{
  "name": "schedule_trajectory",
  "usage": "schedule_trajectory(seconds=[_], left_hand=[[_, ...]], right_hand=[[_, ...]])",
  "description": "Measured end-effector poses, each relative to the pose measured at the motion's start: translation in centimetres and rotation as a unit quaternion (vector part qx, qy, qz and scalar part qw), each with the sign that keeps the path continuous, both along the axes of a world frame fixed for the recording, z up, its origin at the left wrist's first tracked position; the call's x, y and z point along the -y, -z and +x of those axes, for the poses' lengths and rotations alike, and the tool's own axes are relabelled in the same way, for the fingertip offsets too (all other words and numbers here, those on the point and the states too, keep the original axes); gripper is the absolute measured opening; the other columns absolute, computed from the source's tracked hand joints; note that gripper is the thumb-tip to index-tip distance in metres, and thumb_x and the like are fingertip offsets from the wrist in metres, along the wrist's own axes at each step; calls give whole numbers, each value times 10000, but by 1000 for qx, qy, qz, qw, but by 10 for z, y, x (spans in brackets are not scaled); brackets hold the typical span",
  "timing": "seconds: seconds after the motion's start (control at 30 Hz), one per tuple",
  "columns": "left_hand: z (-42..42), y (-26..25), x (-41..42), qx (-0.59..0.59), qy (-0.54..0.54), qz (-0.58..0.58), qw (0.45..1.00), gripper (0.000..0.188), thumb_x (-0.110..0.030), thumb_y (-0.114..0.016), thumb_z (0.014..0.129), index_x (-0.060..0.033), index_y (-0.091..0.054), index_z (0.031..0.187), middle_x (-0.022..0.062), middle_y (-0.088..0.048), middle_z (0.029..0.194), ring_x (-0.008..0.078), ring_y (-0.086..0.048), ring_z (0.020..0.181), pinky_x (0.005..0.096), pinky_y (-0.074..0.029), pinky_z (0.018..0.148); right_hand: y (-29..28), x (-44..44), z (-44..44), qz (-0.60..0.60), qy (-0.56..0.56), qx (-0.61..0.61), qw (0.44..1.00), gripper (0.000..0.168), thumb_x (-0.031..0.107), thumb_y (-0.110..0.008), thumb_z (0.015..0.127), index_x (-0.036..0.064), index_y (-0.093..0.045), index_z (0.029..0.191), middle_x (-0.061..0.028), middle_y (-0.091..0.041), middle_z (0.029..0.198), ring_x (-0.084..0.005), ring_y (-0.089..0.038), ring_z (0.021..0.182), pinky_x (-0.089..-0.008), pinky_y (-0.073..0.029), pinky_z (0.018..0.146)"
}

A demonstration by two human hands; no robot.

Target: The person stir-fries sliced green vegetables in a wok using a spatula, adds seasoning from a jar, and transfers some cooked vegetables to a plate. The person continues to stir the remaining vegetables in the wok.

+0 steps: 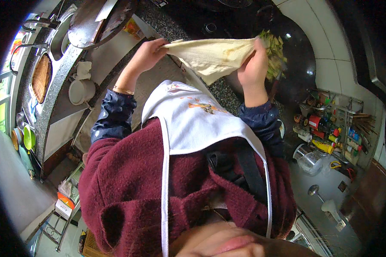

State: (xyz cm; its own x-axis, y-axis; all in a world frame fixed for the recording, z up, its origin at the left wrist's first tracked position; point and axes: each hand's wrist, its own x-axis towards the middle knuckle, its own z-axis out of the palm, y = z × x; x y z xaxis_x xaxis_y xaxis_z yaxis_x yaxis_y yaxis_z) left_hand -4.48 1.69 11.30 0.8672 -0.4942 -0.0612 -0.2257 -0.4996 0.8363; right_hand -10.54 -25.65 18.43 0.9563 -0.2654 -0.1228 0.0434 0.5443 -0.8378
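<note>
A cream-coloured cloth with a brownish stain hangs stretched between my two hands. My left hand pinches one corner of it. At the other end, my right hand grips the cloth between thumb and fingers, close to the near side of a large dark wok. Chopped green vegetables lie in the wok just past that hand. A utensil handle slants out of the wok beside my right wrist; its far end is hard to make out.
A cleaver rests on a round chopping board at upper left, near the sink. A wire rack with bottles stands right of the wok. Below it are a clear jar and a ladle. A woven basket leans at left.
</note>
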Motion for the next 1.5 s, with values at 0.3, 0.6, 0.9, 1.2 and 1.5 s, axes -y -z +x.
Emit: schedule_trajectory(seconds=[0.3, 0.6, 0.9, 1.2, 1.5], left_hand=[[-33, -13, 32, -309, -128, -305, 891, 188, -175, -599, 842, -21, -582, 949, 32, -580, 798, 121, -561, 715, 240, -460, 619], [-13, -51, 51, 94, 106, -261, 955, 633, -163, -692, 742, -43, -413, 1297, 91, -447, 1299, 193, -395, 1207, 336, -298, 1011], [39, -50, 52, 18, 250, -91, 964, 192, -87, -657, 797, -17, -589, 963, 36, -609, 877, 111, -553, 852, 246, -457, 769], [22, -102, 66, 166, 160, -118, 966, 149, -25, -575, 822, -16, -598, 969, 92, -626, 935, 182, -588, 912, 278, -442, 824], [-33, 40, 29, -50, 221, 76, 971, 149, -1, -579, 777, -9, -597, 925, 110, -632, 935, 255, -617, 851, 320, -483, 738]], right_hand=[[34, -8, -3, 71, -68, -88, 991, 443, 446, -421, 920, 42, -538, 1057, -92, -588, 1051, -216, -573, 956, -363, -466, 815], [28, -28, -33, -241, -203, 80, 946, 220, 73, -547, 863, -13, -553, 1066, -28, -600, 964, -93, -549, 885, -230, -432, 792], [20, 3, -13, -329, -59, 58, 941, 153, 114, -528, 886, 7, -598, 969, 8, -604, 830, -51, -503, 768, -211, -418, 712], [-1, 24, -13, -406, -9, 166, 899, 208, 21, -535, 844, 36, -592, 1044, -71, -603, 996, -140, -547, 917, -248, -421, 822], [176, -3, -83, -335, -241, -52, 910, 230, 20, -570, 820, 0, -589, 1049, -85, -643, 940, -130, -575, 839, -264, -456, 766]])
